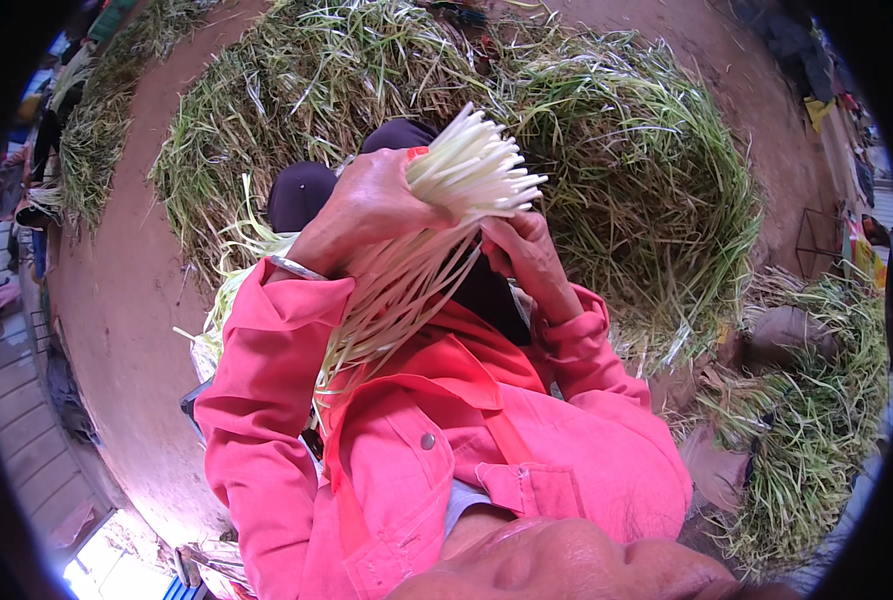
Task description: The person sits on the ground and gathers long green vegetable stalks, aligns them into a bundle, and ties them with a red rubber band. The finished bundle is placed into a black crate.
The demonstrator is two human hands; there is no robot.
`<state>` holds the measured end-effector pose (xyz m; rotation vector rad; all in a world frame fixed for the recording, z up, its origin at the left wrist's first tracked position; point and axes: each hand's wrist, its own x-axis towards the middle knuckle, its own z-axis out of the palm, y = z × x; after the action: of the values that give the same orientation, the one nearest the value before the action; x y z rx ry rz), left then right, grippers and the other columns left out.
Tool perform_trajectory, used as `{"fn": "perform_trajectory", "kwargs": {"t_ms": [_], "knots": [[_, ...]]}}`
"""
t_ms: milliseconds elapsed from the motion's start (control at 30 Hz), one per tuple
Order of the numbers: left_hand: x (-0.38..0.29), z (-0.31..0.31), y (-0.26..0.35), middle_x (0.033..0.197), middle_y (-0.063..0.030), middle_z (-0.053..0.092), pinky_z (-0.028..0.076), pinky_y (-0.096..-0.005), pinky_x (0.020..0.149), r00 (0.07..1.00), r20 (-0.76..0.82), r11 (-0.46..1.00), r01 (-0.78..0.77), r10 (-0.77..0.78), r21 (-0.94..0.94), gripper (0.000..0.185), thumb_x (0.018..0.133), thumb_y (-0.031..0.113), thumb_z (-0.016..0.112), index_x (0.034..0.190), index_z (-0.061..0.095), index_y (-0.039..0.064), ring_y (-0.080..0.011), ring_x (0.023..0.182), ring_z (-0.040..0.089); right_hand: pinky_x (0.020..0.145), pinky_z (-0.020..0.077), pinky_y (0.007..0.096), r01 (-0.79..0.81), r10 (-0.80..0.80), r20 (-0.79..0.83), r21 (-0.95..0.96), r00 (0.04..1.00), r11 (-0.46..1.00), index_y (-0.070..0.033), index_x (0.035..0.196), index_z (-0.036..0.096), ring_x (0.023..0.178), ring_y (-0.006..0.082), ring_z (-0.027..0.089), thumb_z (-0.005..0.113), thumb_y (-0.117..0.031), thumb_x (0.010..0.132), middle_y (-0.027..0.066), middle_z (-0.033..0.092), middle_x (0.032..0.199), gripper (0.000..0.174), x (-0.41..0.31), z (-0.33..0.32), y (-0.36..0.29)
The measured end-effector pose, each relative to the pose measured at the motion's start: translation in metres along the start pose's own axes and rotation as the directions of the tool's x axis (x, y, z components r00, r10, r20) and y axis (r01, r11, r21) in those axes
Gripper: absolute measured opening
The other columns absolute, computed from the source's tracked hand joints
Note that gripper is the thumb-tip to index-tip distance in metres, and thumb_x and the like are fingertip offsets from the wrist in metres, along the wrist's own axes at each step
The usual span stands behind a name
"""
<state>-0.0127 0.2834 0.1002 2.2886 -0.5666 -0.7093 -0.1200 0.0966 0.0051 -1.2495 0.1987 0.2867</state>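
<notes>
My left hand (375, 191) is wrapped around a thick bundle of pale green-white vegetable stalks (473, 169). The cut ends fan out past the thumb, up and to the right. From the grip, the long thin lengths (386, 292) trail down across my lap and the red apron (454, 367). Just under the cut ends, my right hand (520, 244) has its fingers pinched together on a few stalks at the bundle's lower edge; the fingertips are partly hidden. A small red strip (416, 153) shows beside the left-hand fingers. More pale stalks (255, 244) lie beyond my left forearm.
Large heaps of loose green leaves and straw-like trimmings (641, 172) surround my knees (302, 196). Another green heap (814, 420) lies at the right, near a rounded dark object (791, 335). Brown floor (116, 315) extends to the left. A thin wire frame (818, 240) stands far right.
</notes>
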Motion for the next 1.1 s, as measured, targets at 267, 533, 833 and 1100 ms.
{"fn": "perform_trajectory", "kwargs": {"t_ms": [267, 533, 833, 1100], "knots": [[0.004, 0.0, -0.001, 0.084, -0.0144, 0.069, 0.052, -0.0358, 0.071, 0.976, -0.185, 0.988, 0.134, -0.117, 0.081, 0.052, 0.061, 0.04, 0.076, 0.097, 0.066, 0.004, -0.028, 0.078, 0.068, 0.039, 0.0318, 0.0181, 0.036, -0.047, 0.101, 0.108, 0.994, 0.993, -0.005, 0.07, 0.062, 0.042, 0.0029, 0.044, 0.06, -0.02, 0.088, -0.0006, 0.055, 0.056, 0.023, 0.039, 0.006, -0.017], [-0.005, 0.033, 0.012, 0.082, -0.0182, 0.067, 0.052, -0.0432, 0.07, 0.948, -0.307, 0.957, 0.166, -0.088, 0.238, 0.054, 0.065, 0.045, 0.074, 0.097, 0.061, 0.003, -0.0359, 0.078, 0.065, 0.039, 0.0234, 0.0172, -0.231, 0.194, 0.228, 0.151, 0.954, 0.961, -0.011, 0.066, 0.053, 0.042, 0.0003, 0.036, 0.068, -0.022, 0.085, -0.0069, 0.046, 0.054, 0.026, 0.004, -0.023, -0.027], [-0.005, 0.034, 0.012, 0.083, -0.0187, 0.066, 0.052, -0.0428, 0.07, 0.947, -0.309, 0.952, 0.171, -0.088, 0.253, 0.054, 0.065, 0.045, 0.073, 0.097, 0.06, 0.003, -0.0359, 0.079, 0.065, 0.042, 0.0305, 0.0188, -0.289, 0.396, 0.261, -0.366, 0.881, 0.884, -0.007, 0.068, 0.058, 0.048, 0.0021, 0.042, 0.069, -0.025, 0.082, -0.0051, 0.05, 0.057, 0.026, -0.009, -0.035, -0.033], [-0.004, 0.032, 0.014, 0.082, -0.019, 0.066, 0.051, -0.0431, 0.071, 0.95, -0.298, 0.955, 0.172, -0.095, 0.243, 0.053, 0.065, 0.044, 0.073, 0.096, 0.061, 0.002, -0.0364, 0.079, 0.065, 0.039, 0.0247, 0.019, -0.253, 0.293, 0.232, -0.189, 0.927, 0.949, -0.008, 0.069, 0.058, 0.042, 0.0009, 0.036, 0.06, -0.018, 0.087, -0.0077, 0.044, 0.052, 0.021, 0.006, -0.048, -0.035]]}}
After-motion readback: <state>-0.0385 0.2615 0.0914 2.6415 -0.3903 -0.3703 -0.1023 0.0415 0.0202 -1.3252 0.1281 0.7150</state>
